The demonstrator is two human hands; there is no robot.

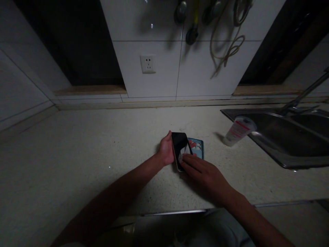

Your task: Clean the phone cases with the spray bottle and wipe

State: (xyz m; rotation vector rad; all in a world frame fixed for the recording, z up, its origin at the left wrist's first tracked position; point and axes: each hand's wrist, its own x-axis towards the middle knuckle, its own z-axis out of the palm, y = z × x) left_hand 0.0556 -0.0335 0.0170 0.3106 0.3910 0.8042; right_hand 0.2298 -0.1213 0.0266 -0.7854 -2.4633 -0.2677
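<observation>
A black smartphone is tilted above the counter, its dark screen facing up. My left hand grips it along the left side and from beneath. On the lower part of the screen lies a small white wipe, pinched under the fingers of my right hand, which press it against the glass. Just right of the phone, a blue phone case with a camera cutout rests on the counter, partly hidden by the phone and my right hand.
A plastic cup with red print stands on the pale counter, beside the steel sink and its faucet. On the tiled wall are a socket, pipe valves and a hanging cord.
</observation>
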